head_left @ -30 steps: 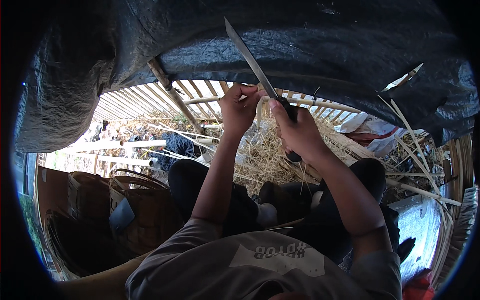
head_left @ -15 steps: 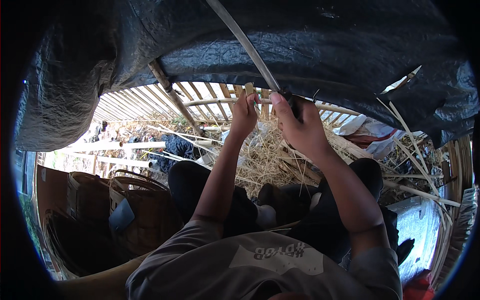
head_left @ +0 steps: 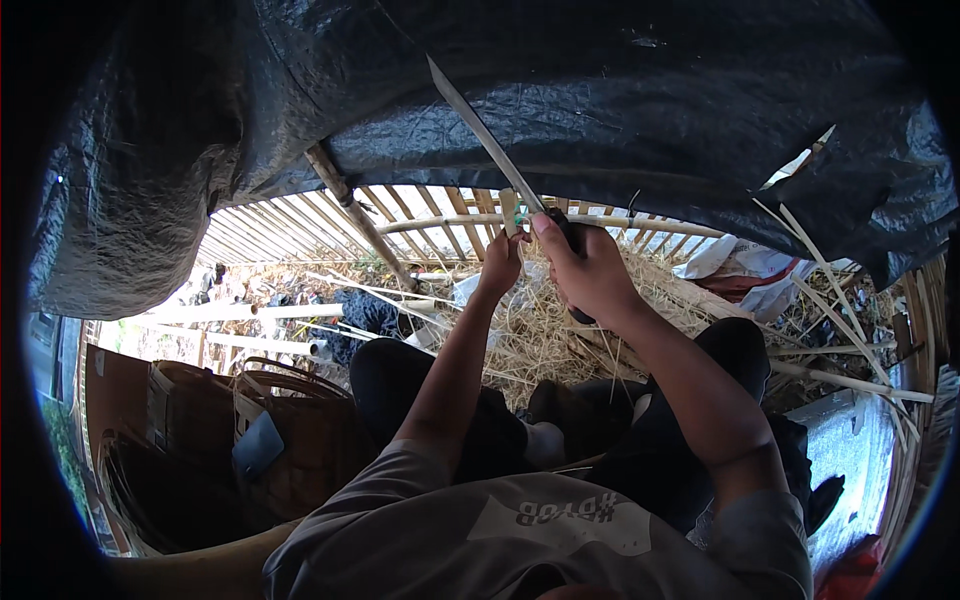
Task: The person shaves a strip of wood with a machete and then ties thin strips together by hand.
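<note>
My right hand [head_left: 597,277] is closed around the dark handle of a long machete [head_left: 487,137], its thumb by the base of the blade. The narrow metal blade slants up and to the left, and its whole length to the pointed tip shows. Close beside it, my left hand [head_left: 499,268] pinches a short pale strip of what looks like bamboo [head_left: 509,212], which stands up from the fingers next to the blade's base. A bit of green shows between strip and blade. Whether the blade touches the strip I cannot tell.
Straw-like shavings [head_left: 545,335] cover the ground past my knees. A dark tarp [head_left: 640,110] hangs overhead, with a slatted fence [head_left: 440,215] behind it. Woven baskets [head_left: 300,440] stand at my left; long pale strips [head_left: 835,310] lean at the right near a white sack [head_left: 735,262].
The machete has come down and nearer, so its tip now shows. Both hands sit slightly lower in the picture, and more of the pale strip rises above my left fingers.
</note>
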### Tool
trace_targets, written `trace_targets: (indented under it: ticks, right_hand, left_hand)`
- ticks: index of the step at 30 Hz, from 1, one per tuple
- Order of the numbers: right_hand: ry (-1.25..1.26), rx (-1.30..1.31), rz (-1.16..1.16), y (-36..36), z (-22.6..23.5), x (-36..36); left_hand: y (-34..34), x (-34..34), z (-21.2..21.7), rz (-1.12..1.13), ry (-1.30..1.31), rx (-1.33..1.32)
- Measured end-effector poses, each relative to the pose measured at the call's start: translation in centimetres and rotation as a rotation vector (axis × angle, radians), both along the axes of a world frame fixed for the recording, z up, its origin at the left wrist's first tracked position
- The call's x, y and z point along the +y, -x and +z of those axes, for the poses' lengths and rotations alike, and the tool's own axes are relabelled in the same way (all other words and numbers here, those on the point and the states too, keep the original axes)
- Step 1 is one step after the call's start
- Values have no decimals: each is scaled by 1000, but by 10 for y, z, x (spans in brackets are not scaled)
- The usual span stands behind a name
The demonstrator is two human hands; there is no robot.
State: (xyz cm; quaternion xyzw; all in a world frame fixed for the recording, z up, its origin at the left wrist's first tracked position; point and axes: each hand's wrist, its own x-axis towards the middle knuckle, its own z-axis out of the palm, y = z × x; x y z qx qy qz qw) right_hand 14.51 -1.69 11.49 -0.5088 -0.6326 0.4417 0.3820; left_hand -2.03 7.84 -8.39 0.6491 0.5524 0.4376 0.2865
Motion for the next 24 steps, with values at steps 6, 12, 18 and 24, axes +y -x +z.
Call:
trace_targets:
  ticks: [6,12,18,24]
  right_hand:
    - [-5,-66,24,-1,4,-12]
    - [-133,-105,43,7,1,-18]
    - [-232,-32,8,4,17,-27]
    - [-275,-70,-30,22,-7,-28]
  left_hand:
    - [-2,5,-43,1,61,-1]
    - [16,28,-104,-28,12,-353]
    - [1,20,-77,67,9,30]
    - [2,1,-33,-68,-23,-111]
